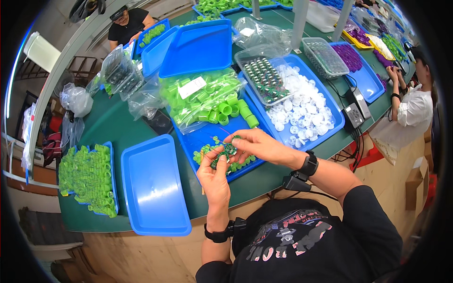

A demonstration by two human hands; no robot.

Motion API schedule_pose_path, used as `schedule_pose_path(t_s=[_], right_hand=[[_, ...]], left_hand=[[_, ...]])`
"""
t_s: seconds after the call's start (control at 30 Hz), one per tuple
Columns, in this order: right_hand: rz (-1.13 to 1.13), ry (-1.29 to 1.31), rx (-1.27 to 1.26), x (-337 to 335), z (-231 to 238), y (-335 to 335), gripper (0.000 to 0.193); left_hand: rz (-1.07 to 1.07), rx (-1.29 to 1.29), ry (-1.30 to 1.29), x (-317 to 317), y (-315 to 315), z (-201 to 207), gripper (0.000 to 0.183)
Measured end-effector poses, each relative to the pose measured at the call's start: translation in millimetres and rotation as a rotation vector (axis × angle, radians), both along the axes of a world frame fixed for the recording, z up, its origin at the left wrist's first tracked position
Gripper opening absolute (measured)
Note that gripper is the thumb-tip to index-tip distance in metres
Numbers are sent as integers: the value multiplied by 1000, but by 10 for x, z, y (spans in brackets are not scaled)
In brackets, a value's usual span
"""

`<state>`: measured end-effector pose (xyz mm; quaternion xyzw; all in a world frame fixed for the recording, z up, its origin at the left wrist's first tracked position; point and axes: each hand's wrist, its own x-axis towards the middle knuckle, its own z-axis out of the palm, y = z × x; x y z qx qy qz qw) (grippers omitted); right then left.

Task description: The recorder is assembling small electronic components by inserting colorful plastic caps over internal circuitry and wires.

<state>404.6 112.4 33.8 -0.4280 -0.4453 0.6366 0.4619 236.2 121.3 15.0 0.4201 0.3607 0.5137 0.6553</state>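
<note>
A small cluster of green circuit boards [230,149] with thin reddish wires is pinched between both my hands. My left hand [215,175] grips it from below with thumb and fingertips. From the right, my right hand [258,145] closes its thumb and forefinger on the same cluster. Beneath them lies a blue tray [188,141]. Small round green pieces [243,163] are scattered at its near end, partly covered by my hands. A clear plastic bag of bright green cups [193,101] fills the tray's far part, some cups spilling out.
To the right, another blue tray [336,123] holds translucent white caps [302,106] and a clear box of circuit boards [267,80]. An empty blue tray [153,184] and a stack of green rings [87,177] lie left. Black power adapters [354,115] sit right. Co-workers sit across and right.
</note>
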Motion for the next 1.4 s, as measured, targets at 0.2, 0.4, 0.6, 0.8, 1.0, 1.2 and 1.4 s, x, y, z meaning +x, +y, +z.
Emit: schedule_pose_path(t_s=[0.2, 0.4, 0.6, 0.8, 1.0, 1.2, 1.4], right_hand=[[-164, -202, 105, 99, -149, -72, 28], [-331, -312, 79, 74, -241, -157, 24], [-459, -344, 178, 20, -373, -218, 22], [-242, 19, 13, 257, -466, -154, 20], [-384, -356, 97, 167, -287, -257, 20], [-478, -669, 250, 122, -318, -260, 16], [-487, -737, 294, 232, -258, -148, 12]], left_hand=[[-5, 61, 336, 172, 53, -70, 14], [88, 152, 494, 317, 0, -97, 12], [144, 181, 464, 401, 47, -179, 13], [-84, 30, 301, 335, 133, -179, 15], [-50, 114, 533, 414, 78, -162, 14], [68, 321, 734, 491, 71, -208, 15], [-31, 185, 650, 468, 196, -81, 22]])
